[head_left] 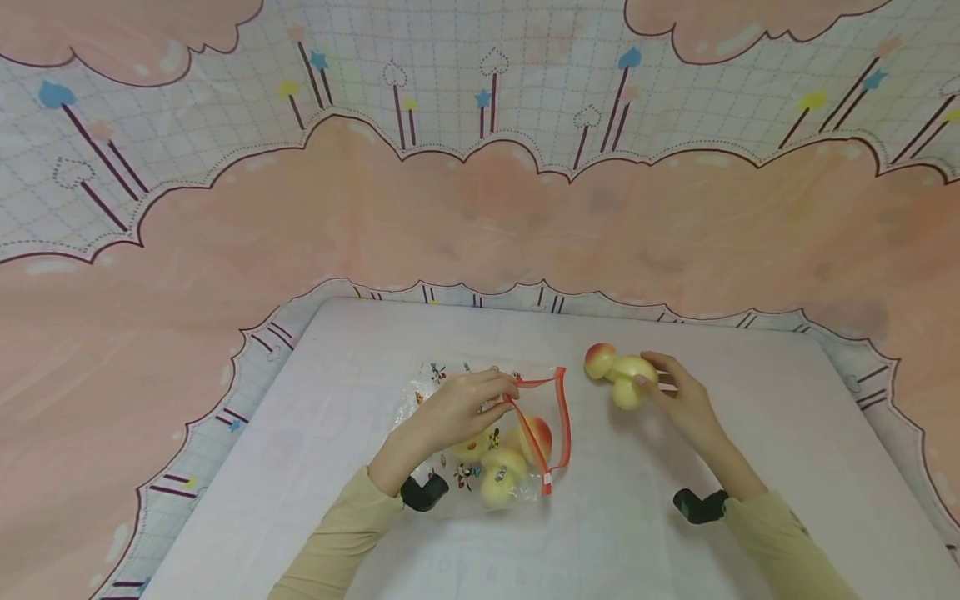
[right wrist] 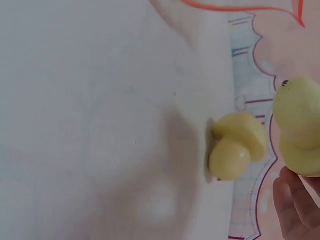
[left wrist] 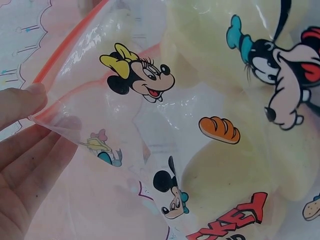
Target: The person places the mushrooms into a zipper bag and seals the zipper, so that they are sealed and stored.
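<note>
My left hand pinches the red-edged rim of a clear zip bag printed with cartoon figures; its mouth gapes to the right. Thumb and fingers grip a corner of that rim in the left wrist view. Through the plastic show yellow mushroom-like pieces, one part blushed red. To the right of the bag, my right hand holds a yellow two-lobed, mushroom-like piece with a dark spot on its end. A similar piece lies on the table beyond it; its red-blushed end shows in the head view.
The white table stretches under both hands, its far edge beyond the bag. A cloth patterned with peach clouds and a grid surrounds it. Black wrist cameras sit at the left cuff and right cuff.
</note>
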Motion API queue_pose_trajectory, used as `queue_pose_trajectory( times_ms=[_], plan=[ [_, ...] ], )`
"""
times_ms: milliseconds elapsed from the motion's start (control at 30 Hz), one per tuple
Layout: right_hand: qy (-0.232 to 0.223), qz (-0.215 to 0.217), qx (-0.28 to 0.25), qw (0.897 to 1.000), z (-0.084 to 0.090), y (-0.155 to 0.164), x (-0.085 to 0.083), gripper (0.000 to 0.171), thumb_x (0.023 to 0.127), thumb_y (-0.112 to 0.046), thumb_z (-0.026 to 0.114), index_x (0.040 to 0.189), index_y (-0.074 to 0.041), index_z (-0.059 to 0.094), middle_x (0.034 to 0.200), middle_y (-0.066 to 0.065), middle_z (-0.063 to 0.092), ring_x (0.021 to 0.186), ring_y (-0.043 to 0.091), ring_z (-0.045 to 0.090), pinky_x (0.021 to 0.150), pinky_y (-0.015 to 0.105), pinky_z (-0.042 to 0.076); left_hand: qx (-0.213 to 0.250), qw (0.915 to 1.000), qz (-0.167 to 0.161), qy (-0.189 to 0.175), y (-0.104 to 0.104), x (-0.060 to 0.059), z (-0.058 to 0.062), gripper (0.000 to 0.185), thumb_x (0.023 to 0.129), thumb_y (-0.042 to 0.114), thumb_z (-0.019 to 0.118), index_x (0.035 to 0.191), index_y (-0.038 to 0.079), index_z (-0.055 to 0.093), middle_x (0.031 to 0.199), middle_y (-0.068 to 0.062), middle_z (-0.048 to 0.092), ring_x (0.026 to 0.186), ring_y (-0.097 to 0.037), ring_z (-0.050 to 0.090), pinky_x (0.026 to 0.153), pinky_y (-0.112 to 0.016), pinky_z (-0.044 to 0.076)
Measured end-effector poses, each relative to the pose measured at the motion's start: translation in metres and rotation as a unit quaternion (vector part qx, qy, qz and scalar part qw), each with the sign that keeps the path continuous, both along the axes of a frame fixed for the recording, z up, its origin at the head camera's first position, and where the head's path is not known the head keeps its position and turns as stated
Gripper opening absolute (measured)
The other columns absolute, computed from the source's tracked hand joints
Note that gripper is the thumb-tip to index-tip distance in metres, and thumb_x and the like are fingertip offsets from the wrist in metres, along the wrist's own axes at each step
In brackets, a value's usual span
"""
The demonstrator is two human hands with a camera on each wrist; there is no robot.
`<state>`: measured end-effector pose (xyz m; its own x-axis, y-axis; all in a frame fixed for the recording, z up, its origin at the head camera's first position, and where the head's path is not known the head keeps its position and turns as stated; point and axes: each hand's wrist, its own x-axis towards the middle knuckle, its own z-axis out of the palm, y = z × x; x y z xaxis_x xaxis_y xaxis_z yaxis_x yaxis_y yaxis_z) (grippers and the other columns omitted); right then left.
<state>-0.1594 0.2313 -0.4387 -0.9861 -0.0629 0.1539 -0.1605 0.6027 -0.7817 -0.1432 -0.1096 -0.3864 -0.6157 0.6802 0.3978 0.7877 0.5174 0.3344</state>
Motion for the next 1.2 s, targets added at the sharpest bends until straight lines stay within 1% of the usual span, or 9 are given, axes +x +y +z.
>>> queue_pose_trajectory(
  times_ms=[67,133,233,333,433,767,900,1100,1200],
  plan=[
    [-0.001,0.001,-0.004,1.000,0.002,-0.004,0.004,0.049,0.097,-0.032,0.056,0.137,-0.006,0.047,0.136,0.017,0.054,0.113,0.032,0.055,0.079,0.003,0.041,-0.001,1.0000,0.000,0.003,0.000,0.000,0.000,0.014,0.090,0.014,0.066,0.103,0.009,0.069,0.106,-0.002,0.072,0.095,-0.013,0.070,0.090,-0.025,0.056],
    [-0.002,0.002,-0.007,1.000,0.003,-0.007,0.008,0.048,0.097,-0.031,0.057,0.137,-0.006,0.047,0.136,0.016,0.054,0.112,0.027,0.055,0.079,0.004,0.042,0.000,1.0000,0.000,0.004,0.000,-0.001,-0.001,0.014,0.090,0.014,0.066,0.103,0.009,0.069,0.106,-0.002,0.072,0.095,-0.013,0.070,0.090,-0.025,0.056],
    [0.001,0.004,-0.012,1.000,0.003,-0.012,0.013,0.047,0.097,-0.030,0.058,0.137,-0.008,0.048,0.135,0.014,0.055,0.107,0.010,0.054,0.080,0.005,0.043,0.000,1.0000,0.000,0.004,0.001,-0.001,-0.001,0.014,0.090,0.014,0.066,0.103,0.010,0.069,0.106,-0.002,0.072,0.096,-0.013,0.069,0.087,-0.024,0.056],
    [0.007,0.009,-0.026,1.000,0.002,-0.017,0.018,0.046,0.096,-0.027,0.060,0.137,-0.009,0.050,0.134,0.013,0.057,0.101,-0.008,0.050,0.081,0.006,0.045,-0.001,1.0000,0.000,0.004,0.001,-0.001,-0.001,0.014,0.090,0.013,0.066,0.103,0.010,0.069,0.107,-0.002,0.072,0.098,-0.013,0.069,0.090,-0.025,0.056],
    [0.011,0.013,-0.044,0.999,0.002,-0.021,0.024,0.046,0.095,-0.025,0.061,0.137,-0.009,0.050,0.133,0.013,0.057,0.099,-0.014,0.048,0.082,0.007,0.046,-0.004,1.0000,0.001,0.004,0.002,0.000,-0.001,0.014,0.090,0.013,0.067,0.103,0.010,0.070,0.107,-0.002,0.072,0.099,-0.013,0.069,0.092,-0.026,0.055],
    [0.005,0.020,-0.081,0.996,-0.002,-0.040,0.038,0.045,0.094,-0.023,0.063,0.136,-0.012,0.051,0.131,0.009,0.058,0.102,-0.008,0.051,0.085,0.010,0.047,-0.006,1.0000,0.003,0.005,0.003,0.001,0.000,0.013,0.090,0.013,0.067,0.102,0.010,0.069,0.106,-0.002,0.071,0.097,-0.014,0.069,0.084,-0.022,0.057],
    [0.000,0.023,-0.095,0.995,-0.007,-0.048,0.041,0.045,0.094,-0.022,0.063,0.135,-0.012,0.051,0.130,0.009,0.058,0.103,-0.005,0.052,0.087,0.012,0.048,-0.004,1.0000,0.000,0.004,0.004,0.001,0.000,0.013,0.090,0.012,0.067,0.102,0.010,0.069,0.106,-0.002,0.071,0.097,-0.014,0.069,0.084,-0.022,0.057],
    [-0.008,0.023,-0.120,0.993,-0.014,-0.061,0.042,0.045,0.093,-0.021,0.064,0.134,-0.009,0.052,0.131,0.009,0.058,0.102,-0.005,0.054,0.087,0.013,0.049,-0.006,1.0000,-0.002,0.005,0.005,0.000,-0.001,0.012,0.090,0.012,0.067,0.101,0.010,0.069,0.106,-0.001,0.071,0.096,-0.013,0.069,0.092,-0.025,0.055],
    [-0.012,0.027,-0.136,0.990,-0.017,-0.067,0.042,0.045,0.091,-0.019,0.066,0.133,-0.008,0.052,0.132,0.011,0.058,0.100,-0.007,0.055,0.086,0.012,0.050,-0.006,1.0000,-0.001,0.005,0.005,0.000,-0.002,0.012,0.090,0.013,0.067,0.101,0.011,0.069,0.106,-0.001,0.071,0.095,-0.013,0.069,0.085,-0.021,0.056]
  ],
)
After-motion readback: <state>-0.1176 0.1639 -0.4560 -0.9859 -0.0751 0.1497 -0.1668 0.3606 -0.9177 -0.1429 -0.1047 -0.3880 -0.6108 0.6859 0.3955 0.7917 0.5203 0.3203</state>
